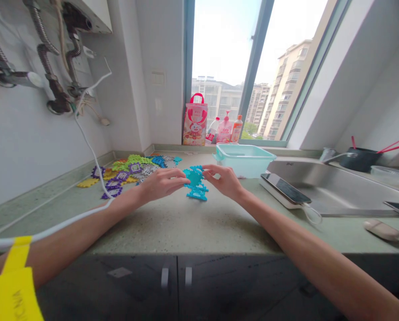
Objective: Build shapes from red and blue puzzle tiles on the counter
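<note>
A small structure of blue interlocking plastic pieces (196,178) stands on the counter in front of me. My left hand (164,183) pinches its upper left edge. From the other side, my right hand (224,178) grips the upper right corner between thumb and fingertips. The lower blue pieces rest on the worktop below both hands. Left of my left hand lies a loose pile of interlocking pieces, with purple ones (114,183), lime green ones (137,160), yellow ones (87,183), grey ones and more blue ones.
Behind my right hand stands a pale turquoise tub (244,161). A phone (285,188) lies on a white block beside the steel sink (339,203). A white cable (91,147) crosses on the left, over my forearm. Bottles and a pink bag (195,122) line the windowsill.
</note>
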A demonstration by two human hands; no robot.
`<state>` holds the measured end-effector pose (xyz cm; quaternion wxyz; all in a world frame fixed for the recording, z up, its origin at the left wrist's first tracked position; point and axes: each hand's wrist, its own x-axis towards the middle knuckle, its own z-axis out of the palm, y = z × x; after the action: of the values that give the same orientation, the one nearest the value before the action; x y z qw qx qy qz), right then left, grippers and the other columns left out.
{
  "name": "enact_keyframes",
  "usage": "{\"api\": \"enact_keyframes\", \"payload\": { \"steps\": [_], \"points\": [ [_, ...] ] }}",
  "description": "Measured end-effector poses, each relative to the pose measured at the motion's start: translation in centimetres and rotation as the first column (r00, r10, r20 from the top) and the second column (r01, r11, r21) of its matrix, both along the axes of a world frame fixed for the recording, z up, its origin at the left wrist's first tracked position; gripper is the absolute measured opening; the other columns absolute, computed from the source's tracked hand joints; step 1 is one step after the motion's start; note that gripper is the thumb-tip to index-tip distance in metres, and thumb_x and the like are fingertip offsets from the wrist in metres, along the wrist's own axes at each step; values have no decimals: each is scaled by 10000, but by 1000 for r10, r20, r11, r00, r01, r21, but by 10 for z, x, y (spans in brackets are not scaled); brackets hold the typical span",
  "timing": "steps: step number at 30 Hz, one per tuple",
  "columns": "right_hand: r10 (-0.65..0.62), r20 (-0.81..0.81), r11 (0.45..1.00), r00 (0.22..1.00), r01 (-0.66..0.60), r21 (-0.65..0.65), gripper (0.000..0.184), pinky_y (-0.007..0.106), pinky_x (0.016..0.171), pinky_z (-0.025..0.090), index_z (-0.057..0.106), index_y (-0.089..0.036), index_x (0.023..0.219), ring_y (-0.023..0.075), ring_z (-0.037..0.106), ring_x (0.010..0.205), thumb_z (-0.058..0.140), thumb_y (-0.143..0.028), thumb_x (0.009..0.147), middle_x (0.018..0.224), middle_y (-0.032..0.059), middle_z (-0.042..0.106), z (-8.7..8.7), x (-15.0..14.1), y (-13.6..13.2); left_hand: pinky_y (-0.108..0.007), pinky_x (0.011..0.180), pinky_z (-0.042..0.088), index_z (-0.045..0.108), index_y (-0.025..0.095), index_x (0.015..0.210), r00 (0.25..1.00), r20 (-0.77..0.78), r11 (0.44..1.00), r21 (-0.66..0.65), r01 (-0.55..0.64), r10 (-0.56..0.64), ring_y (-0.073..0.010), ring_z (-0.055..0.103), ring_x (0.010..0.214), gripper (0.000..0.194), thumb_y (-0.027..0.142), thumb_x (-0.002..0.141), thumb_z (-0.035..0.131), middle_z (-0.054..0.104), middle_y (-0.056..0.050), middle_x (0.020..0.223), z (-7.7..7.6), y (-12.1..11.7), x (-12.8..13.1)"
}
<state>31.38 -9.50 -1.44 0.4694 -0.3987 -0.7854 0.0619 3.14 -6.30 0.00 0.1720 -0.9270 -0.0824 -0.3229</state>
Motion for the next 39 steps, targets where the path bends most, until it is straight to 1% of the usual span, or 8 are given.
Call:
{"api": "enact_keyframes", "payload": {
  "steps": [7,11,14,18,23,26,32,39],
  "points": [
    [69,-25,996,997,-70,-62,372,334,809,595,728,-248,1281,212,766,816,636,-441,976,942,42,821,-2,-3,1,-277,869,575,764,258,1093,1000,-17,998,-66,-14,13,-163,733,946,220,261,1068,546,760,-64,1089,-3,10,-2],
    [99,-15,993,995,-100,-56,450,342,842,593,675,-257,1370,196,745,807,676,-416,949,940,29,812,2,-3,-3,-296,929,578,752,241,1156,999,16,982,-181,44,-42,-180,727,1032,247,276,1085,518,745,-94,1164,0,17,-9],
    [165,-23,982,986,-167,-87,386,341,839,592,716,-251,1289,200,747,825,659,-455,966,937,36,809,5,-4,-7,-319,975,568,754,237,1155,995,81,968,-242,72,-54,-192,712,1074,233,303,1078,545,728,-103,1163,2,21,-15],
    [216,-44,971,975,-219,-94,346,342,815,594,758,-233,1148,229,759,899,665,-509,960,959,55,807,6,-4,-8,-316,914,573,764,225,1146,988,151,953,-301,23,23,-187,710,987,232,314,1062,567,729,-90,1076,-3,26,-15],
    [159,-31,984,987,-161,-77,289,341,806,593,777,-236,1083,222,758,847,676,-474,954,891,42,806,5,0,-2,-314,826,591,755,212,1195,958,244,864,-504,-7,150,-195,714,944,274,253,1008,559,760,-78,1085,-13,24,-1],
    [123,-12,991,992,-124,-58,261,327,790,588,787,-231,1055,215,752,818,687,-445,944,862,37,802,8,5,-1,-341,874,599,729,205,1266,958,253,793,-607,49,134,-204,721,976,352,250,958,564,756,-84,1184,-14,19,5],
    [133,105,988,986,-123,-95,269,312,765,570,790,-225,1000,209,736,784,702,-468,925,848,41,795,18,18,-5,-323,846,588,722,191,1291,972,200,763,-645,34,126,-199,726,935,428,397,916,714,771,-80,1171,-17,13,14],
    [168,196,977,966,-137,-163,262,278,703,534,784,-215,977,186,720,728,673,-449,938,820,33,789,20,25,-1,-321,842,586,732,187,1290,973,189,707,-706,43,129,-209,723,973,440,477,965,674,774,-84,1162,-24,17,21]
  ]
}}
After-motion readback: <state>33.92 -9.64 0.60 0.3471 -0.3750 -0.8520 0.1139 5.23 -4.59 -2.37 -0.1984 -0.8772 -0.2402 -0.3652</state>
